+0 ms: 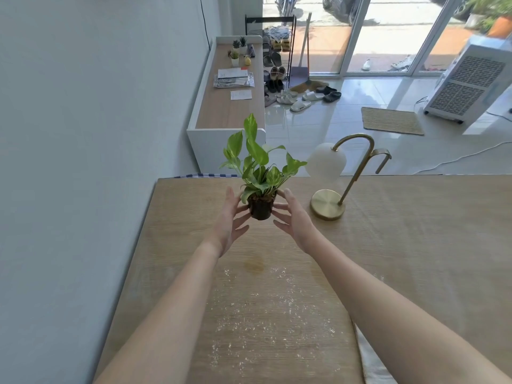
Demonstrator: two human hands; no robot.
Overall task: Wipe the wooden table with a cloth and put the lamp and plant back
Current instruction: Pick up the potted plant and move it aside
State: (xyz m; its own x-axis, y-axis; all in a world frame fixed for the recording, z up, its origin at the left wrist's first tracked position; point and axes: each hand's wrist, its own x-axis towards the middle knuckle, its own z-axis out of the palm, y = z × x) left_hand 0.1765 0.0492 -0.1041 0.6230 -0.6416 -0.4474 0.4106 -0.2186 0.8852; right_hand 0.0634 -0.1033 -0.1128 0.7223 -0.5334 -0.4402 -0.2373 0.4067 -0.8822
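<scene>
A small green plant (259,164) in a dark pot (261,209) is near the far left part of the wooden table (415,231). My left hand (231,217) touches the pot's left side and my right hand (292,217) its right side, both with fingers spread and fairly straight. I cannot tell whether the pot stands on the table or is just above it. A brass lamp (329,203) with a white globe shade (327,162) stands to the right of the plant. A pale cloth (372,364) lies at the near edge, partly under my right forearm.
White crumbs (277,314) and a yellowish stain (254,266) mark the near tabletop. A wall runs along the left. Beyond the table are a low wooden bench (230,106) with papers and small pots, shoes on the tiled floor, a mat (392,120) and a white cooler (471,81).
</scene>
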